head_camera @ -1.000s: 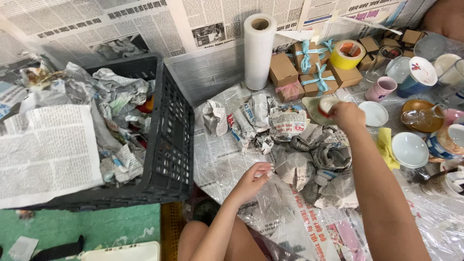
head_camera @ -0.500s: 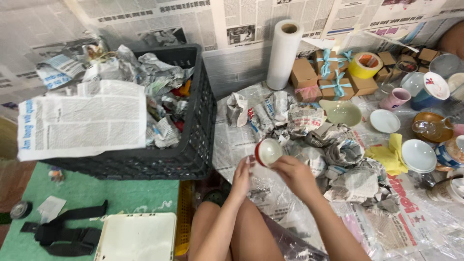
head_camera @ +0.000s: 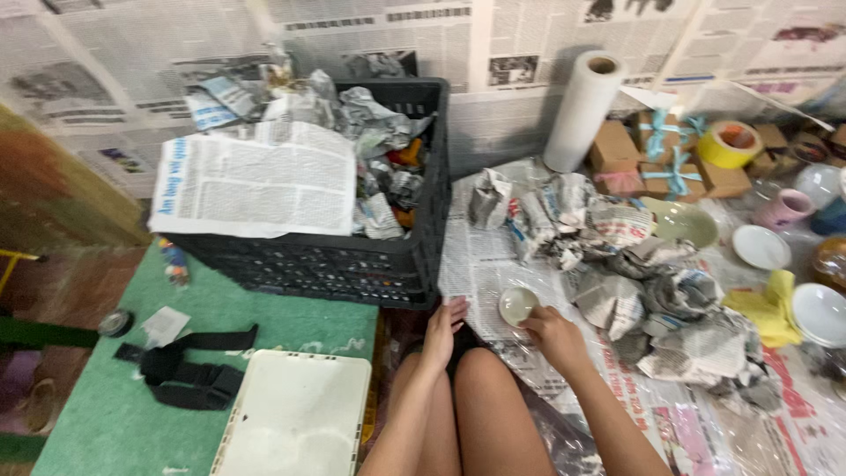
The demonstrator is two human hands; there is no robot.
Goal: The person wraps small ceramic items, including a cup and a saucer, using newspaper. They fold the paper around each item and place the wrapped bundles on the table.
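Right hand (head_camera: 553,335) fingers pinch small white bowl (head_camera: 516,305) on newspaper sheet (head_camera: 480,264); left hand (head_camera: 443,326) open, flat on sheet edge beside black crate (head_camera: 352,264)

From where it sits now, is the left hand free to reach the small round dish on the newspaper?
Probably yes. The left hand rests at the sheet's edge, close to the small round dish, with only flat newspaper between them. The right hand already touches the dish's near side.

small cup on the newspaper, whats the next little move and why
Probably fold the near edge of the newspaper sheet over the small cup: the cup lies bare on the flat sheet, the right hand steadies it, and the left hand rests at the sheet's edge.
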